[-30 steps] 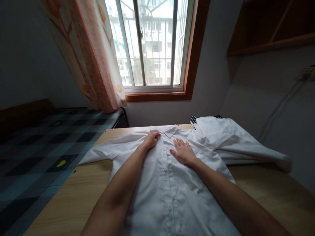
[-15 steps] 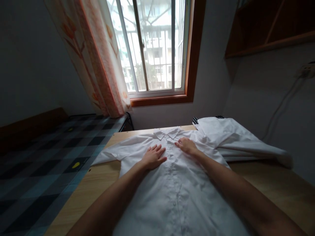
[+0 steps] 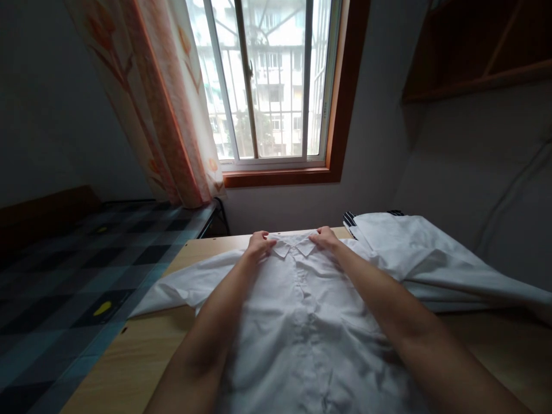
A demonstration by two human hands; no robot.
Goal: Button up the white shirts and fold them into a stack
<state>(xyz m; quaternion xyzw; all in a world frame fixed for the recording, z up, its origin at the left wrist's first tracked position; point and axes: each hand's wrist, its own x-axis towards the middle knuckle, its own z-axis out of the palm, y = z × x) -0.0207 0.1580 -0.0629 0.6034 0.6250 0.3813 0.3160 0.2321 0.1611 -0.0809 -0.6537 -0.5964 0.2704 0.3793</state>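
Note:
A white button-up shirt [image 3: 276, 322] lies front side up on a light wooden table [image 3: 142, 345], its collar [image 3: 281, 248] toward the window. My left hand [image 3: 260, 242] is closed on the shirt at the left end of the collar, thumb on top. At the collar's right end my right hand [image 3: 325, 237] pinches the cloth in the same way. The placket runs down the middle between my forearms, with wrinkles along it. The left sleeve [image 3: 172, 287] stretches out toward the table's left edge.
More white clothing [image 3: 414, 241] is piled at the table's back right, over a black-and-white striped item [image 3: 349, 218]. On the left stands a bed with a dark checked cover [image 3: 86, 276]. Behind the table are a window [image 3: 276, 103] and a floral curtain [image 3: 150, 115]; a wooden shelf [image 3: 474, 86] hangs upper right.
Both hands have moved away from me, from lying on the shirt's chest up to the collar. Their fingers have closed on its two ends.

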